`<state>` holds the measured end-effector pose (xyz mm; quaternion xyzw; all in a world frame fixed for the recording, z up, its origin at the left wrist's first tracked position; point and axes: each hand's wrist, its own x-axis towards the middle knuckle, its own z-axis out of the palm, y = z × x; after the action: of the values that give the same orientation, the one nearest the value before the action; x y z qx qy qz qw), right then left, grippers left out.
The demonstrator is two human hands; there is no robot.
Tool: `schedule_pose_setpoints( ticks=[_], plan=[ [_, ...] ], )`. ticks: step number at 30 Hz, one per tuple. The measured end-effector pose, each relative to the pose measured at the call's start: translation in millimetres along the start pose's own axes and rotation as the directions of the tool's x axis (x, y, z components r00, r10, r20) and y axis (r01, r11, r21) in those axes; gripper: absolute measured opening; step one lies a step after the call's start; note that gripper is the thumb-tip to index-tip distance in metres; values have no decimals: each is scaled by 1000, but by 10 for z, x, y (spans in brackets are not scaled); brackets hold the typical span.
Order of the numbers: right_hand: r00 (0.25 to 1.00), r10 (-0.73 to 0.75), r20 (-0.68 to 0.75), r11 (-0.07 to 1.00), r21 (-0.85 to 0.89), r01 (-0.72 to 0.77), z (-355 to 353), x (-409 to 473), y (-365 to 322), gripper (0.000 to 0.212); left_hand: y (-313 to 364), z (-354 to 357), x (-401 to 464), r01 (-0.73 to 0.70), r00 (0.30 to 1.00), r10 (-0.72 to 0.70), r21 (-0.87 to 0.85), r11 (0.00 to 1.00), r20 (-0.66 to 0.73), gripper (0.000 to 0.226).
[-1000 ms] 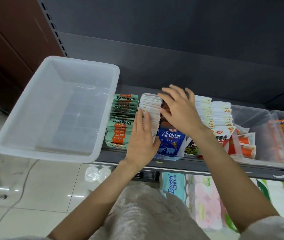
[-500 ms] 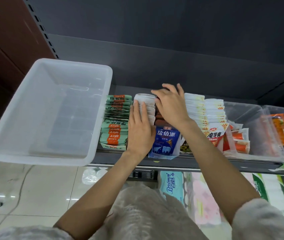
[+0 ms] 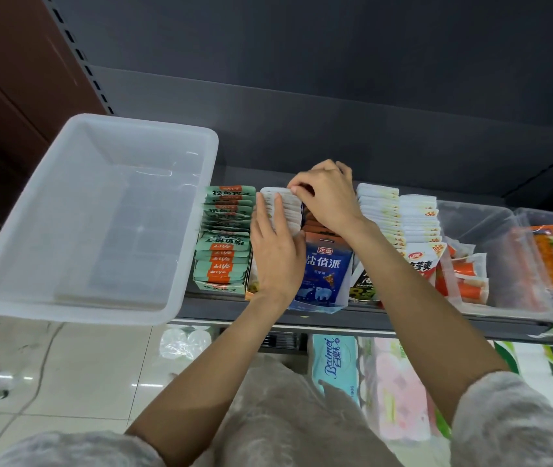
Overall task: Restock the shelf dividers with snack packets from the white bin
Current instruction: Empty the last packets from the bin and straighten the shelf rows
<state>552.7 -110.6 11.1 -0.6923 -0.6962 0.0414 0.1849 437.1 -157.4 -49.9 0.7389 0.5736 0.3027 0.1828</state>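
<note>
The white bin [image 3: 93, 217] is seen bare at the shelf's left, while the white packet row [image 3: 285, 205] beside green packets [image 3: 226, 237] is pressed by the flat left hand [image 3: 277, 251] and pinched at its far end by the right hand [image 3: 327, 197], near a blue "盐值派" packet [image 3: 324, 274].

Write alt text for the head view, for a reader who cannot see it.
Two bare hands tidy a white packet row on a shop shelf: the left hand lies flat on it, the right hand pinches a packet at the back. An empty white bin sits left, beside green packets.
</note>
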Motion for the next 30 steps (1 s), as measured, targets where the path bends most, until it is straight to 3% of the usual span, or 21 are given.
schedule_pose_setpoints(
  ticks=[10, 14, 17, 19, 23, 25, 28, 30],
  plan=[
    [1000, -6, -22, 998, 59, 7, -47, -70, -1, 21, 67, -160, -70, -76, 997, 76, 61, 995, -6, 66],
    [995, -2, -98, 987, 158, 18, -134, -246, -8, 23, 100, -451, -159, -171, 985, 171, -44, 984, -10, 49],
    [999, -44, 4, 999, 27, 44, -93, -369, -16, 29, -65, -738, -177, -278, 960, 279, -57, 959, 7, 34],
    [996, -73, 58, 995, -57, 76, -58, -410, -42, 33, -254, -913, -122, -355, 934, 356, -27, 934, 13, 26],
    [984, -158, -77, 982, 91, 165, -118, -381, -243, 37, -709, -1262, 85, -374, 924, 381, 117, 920, -43, 16],
    [975, -221, -5, 972, 84, 221, -117, -319, -432, 48, -896, -1399, 221, -378, 921, 388, 188, 907, -19, 16],
    [938, -292, 186, 948, -72, 310, 9, -146, -737, 68, -1071, -1469, 416, -471, 882, 458, 252, 846, 109, 21],
    [940, -270, 210, 932, -188, 310, 89, 6, -873, 59, -1139, -1452, 495, -563, 826, 532, 246, 789, 184, 24]
  ],
)
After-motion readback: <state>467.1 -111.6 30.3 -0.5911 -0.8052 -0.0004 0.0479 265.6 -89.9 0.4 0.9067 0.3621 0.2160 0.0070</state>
